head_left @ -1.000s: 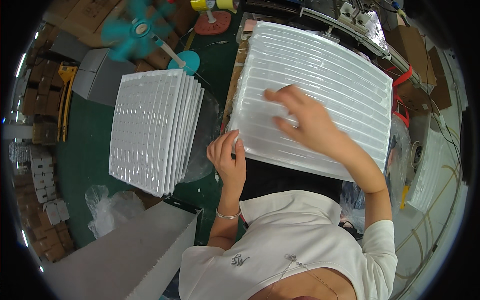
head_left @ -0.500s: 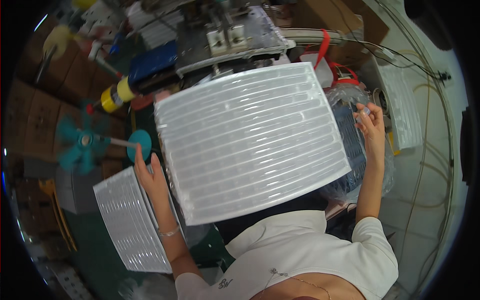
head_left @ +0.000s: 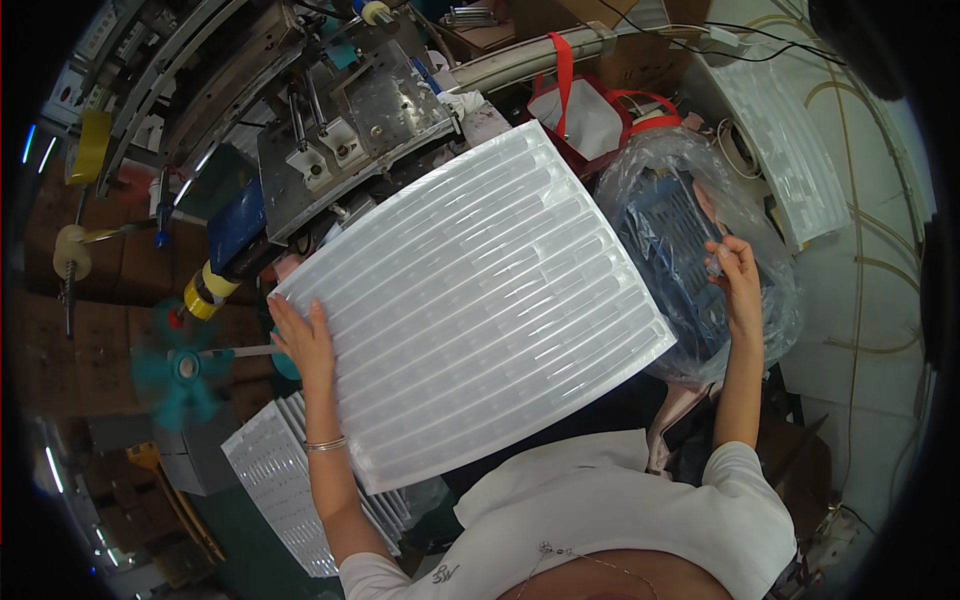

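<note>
A large translucent white ribbed plastic tray (head_left: 490,310) lies tilted in front of me, its long grooves running from lower left to upper right. My left hand (head_left: 306,345) rests against the tray's left edge with its fingers stretched out and the thumb apart. Off the tray's right side, my right hand (head_left: 738,275) is raised with bent fingers pinching a small clear piece (head_left: 714,266), too small to name surely. Below that hand, a blue plastic crate (head_left: 672,255) sits inside a clear plastic bag.
Behind the tray stands a metal machine bench (head_left: 375,125) with clamps. A teal fan (head_left: 187,366) spins at the left. More ribbed trays (head_left: 290,490) are stacked at lower left. A bag with red straps (head_left: 575,120) and another white tray (head_left: 780,150) are at the right.
My view has turned, and the large tray now appears more slanted. My left hand has come onto its left edge. The right hand still pinches the small piece, now over the bagged crate.
</note>
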Motion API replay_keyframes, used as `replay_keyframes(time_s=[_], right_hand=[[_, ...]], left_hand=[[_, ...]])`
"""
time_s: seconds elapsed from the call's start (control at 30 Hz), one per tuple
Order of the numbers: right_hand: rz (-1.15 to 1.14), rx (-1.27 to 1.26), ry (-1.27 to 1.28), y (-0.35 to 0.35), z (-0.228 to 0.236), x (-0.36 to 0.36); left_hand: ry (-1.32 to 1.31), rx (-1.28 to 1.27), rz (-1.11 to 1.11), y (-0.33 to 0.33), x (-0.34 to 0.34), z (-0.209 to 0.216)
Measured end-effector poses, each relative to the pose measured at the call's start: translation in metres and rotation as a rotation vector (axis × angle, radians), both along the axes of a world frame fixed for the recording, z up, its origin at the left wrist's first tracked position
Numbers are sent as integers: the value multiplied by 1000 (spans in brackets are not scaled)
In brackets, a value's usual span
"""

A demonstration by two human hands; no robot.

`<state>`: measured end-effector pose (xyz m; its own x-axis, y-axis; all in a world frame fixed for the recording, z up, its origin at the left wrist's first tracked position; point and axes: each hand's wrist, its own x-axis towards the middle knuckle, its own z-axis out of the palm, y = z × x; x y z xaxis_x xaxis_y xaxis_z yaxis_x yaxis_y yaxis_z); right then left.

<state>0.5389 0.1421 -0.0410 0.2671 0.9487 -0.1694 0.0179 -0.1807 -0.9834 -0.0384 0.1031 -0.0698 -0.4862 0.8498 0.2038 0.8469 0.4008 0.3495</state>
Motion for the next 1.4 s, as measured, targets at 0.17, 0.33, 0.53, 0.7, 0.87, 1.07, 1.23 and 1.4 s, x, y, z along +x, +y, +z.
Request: replay_keyframes(time_s=[0.17,0.33,0.53,0.7,0.87,1.07,1.23,1.4], right_hand=[[38,-18,32,8,-4,-14],[108,0,31,31,7,-45],[366,364,-23,100,7,-103],[441,326,-506,136,-6,-140],[404,457,-809,144,-8,-144],[480,371,-832,134,-3,-150],[502,374,-718,145,-21,-139],[399,-43,-219,144,-14,-143]], left_hand=[[5,-53,-78,6,16,6],[-260,140,-70,5,-3,0],[-725,614,46,-11,-28,-2],[-742,542,251,-61,-49,-14],[-840,410,144,-85,-36,-5],[-699,442,154,-58,-17,-2],[-528,411,188,-50,-18,12],[-296,425,14,-17,-23,36]])
